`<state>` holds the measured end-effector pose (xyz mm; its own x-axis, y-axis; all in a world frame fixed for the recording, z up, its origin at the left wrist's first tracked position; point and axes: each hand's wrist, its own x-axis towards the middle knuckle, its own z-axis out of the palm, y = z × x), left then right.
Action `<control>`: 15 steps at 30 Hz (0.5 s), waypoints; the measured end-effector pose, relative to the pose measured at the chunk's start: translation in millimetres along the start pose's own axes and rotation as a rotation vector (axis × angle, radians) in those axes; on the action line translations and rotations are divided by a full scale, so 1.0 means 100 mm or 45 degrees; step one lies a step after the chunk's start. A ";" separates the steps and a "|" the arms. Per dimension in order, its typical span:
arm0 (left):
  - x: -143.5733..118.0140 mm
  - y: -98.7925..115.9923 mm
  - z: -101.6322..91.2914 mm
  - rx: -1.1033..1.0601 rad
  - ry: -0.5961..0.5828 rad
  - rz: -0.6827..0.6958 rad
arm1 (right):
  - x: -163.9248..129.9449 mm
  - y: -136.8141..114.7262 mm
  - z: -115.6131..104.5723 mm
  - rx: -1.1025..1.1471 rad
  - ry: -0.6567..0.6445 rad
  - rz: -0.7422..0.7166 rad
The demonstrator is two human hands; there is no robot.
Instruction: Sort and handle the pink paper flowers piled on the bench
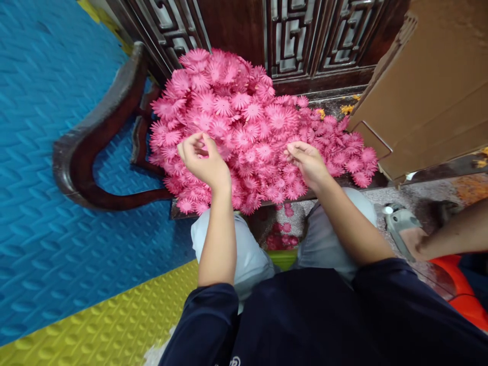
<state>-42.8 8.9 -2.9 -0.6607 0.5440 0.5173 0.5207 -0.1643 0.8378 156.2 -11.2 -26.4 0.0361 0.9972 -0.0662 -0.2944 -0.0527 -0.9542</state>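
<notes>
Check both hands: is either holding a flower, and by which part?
Cannot be told: left hand and right hand rest curled on the pink flower heap; fingers hide any grip.

colour and pattern record, referenced to the pink flower heap point(251, 132).

flower heap: uniform bright pink, fringed petals. behind it, dark brown carved panel point(305, 35) with fretwork pattern. right of it, plain tan cardboard box point(430, 86); a few yellow-orange flowers point(345, 108) at the heap's far right edge. left of it, dark brown chair arm point(91, 152) over a blue ribbed floor mat point(41, 152). below it, yellow studded mat point(110, 320), pale grey trousers point(247, 254), navy sleeves point(208, 325).
</notes>
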 end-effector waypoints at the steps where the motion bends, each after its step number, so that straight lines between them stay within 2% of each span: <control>1: 0.03 -0.02 -0.01 0.092 -0.038 0.009 | 0.00 0.00 0.00 0.021 -0.006 0.010; 4: -0.05 0.01 -0.03 0.297 -0.123 0.056 | -0.02 0.00 0.04 0.070 0.009 0.048; 6: -0.20 0.09 -0.02 0.267 -0.138 0.120 | -0.03 0.00 0.08 0.067 0.023 0.070; 7: -0.28 0.13 -0.01 0.216 -0.196 0.164 | -0.03 0.01 0.09 0.062 0.021 0.076; 10: -0.45 0.21 0.03 0.007 -0.579 0.302 | -0.03 0.01 0.10 0.055 -0.014 0.063; 12: -0.50 0.20 0.06 -0.156 -0.842 0.324 | -0.03 0.01 0.09 0.049 -0.041 0.043; 15: -0.50 0.16 0.09 -0.377 -1.041 0.221 | -0.03 0.00 0.09 0.037 -0.060 0.039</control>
<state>3.6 -13.1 -16.7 0.0671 0.8907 0.4496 0.3417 -0.4439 0.8284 148.0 -13.6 -23.5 -0.0178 0.9966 -0.0807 -0.3227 -0.0821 -0.9429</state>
